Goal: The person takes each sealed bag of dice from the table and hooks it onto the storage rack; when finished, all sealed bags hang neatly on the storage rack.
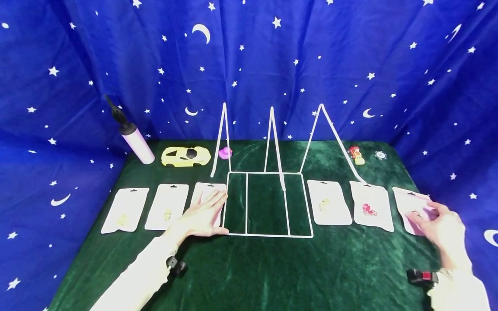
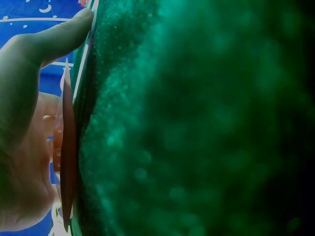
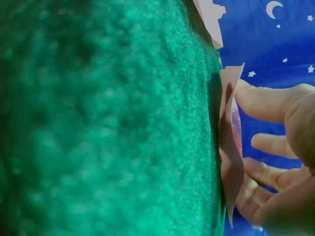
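My left hand (image 1: 204, 214) lies with spread fingers over a white pouch (image 1: 199, 188), covering most of it; its thumb reaches the corner of a white rod frame (image 1: 268, 236). In the left wrist view the pouch (image 2: 68, 147) is edge-on beside the palm. At the far right my right hand (image 1: 443, 224) touches another white pouch (image 1: 408, 198), thumb on its face and fingers at its right edge. The right wrist view shows this pouch (image 3: 230, 162) slightly bent, with the fingertips against its face and the fingers relaxed.
Other pouches flank the frame: two left (image 1: 167, 201), two right, one holding red pieces (image 1: 369, 210). Thin white rods (image 1: 271, 129) stand in peaks. Behind are a pump (image 1: 138, 146), yellow toy car (image 1: 186, 156), purple toy (image 1: 225, 153), red-yellow toy (image 1: 355, 155) and poker chip (image 1: 381, 154).
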Available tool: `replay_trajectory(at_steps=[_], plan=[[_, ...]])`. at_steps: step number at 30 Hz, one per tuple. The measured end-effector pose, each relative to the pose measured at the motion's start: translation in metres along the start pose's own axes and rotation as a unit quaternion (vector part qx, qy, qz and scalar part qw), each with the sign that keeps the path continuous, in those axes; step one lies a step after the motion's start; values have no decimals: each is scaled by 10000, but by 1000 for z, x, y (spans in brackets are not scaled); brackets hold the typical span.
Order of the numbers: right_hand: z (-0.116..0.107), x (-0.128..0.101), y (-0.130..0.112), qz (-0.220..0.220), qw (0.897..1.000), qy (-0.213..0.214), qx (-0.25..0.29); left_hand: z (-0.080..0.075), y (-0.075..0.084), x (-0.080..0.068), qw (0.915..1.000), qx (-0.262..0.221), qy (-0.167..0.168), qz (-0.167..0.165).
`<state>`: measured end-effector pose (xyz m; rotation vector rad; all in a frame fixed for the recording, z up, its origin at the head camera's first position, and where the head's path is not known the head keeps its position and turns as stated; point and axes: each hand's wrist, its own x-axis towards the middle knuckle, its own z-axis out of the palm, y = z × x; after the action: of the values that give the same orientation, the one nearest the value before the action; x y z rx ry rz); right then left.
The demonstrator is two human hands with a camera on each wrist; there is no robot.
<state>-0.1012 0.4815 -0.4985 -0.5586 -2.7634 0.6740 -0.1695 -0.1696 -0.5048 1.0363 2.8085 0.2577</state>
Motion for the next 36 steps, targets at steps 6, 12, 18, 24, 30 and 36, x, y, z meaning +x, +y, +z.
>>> replay_trajectory(at_steps=[6, 12, 18, 24, 30, 36], plan=[[-4, -1, 3, 116, 9976, -493, -470, 1, -1, 1, 10000, 77, 9, -7], [-6, 3, 6, 426, 9926, -950, -622, 1, 0, 1, 10000, 52, 25, 17], [-8, 3, 5, 589, 9919, -989, -537, 0, 0, 1, 10000, 47, 25, 31], [-10, 1, 3, 712, 9929, -881, -370, 2, 0, 2, 10000, 14, 16, 38], [-7, -2, -1, 801, 9959, -408, 10, 4, 0, 1, 9999, 92, 126, 58], [-5, -6, -5, 1094, 9924, -251, 497, 3, -2, 0, 9999, 45, 95, 5]])
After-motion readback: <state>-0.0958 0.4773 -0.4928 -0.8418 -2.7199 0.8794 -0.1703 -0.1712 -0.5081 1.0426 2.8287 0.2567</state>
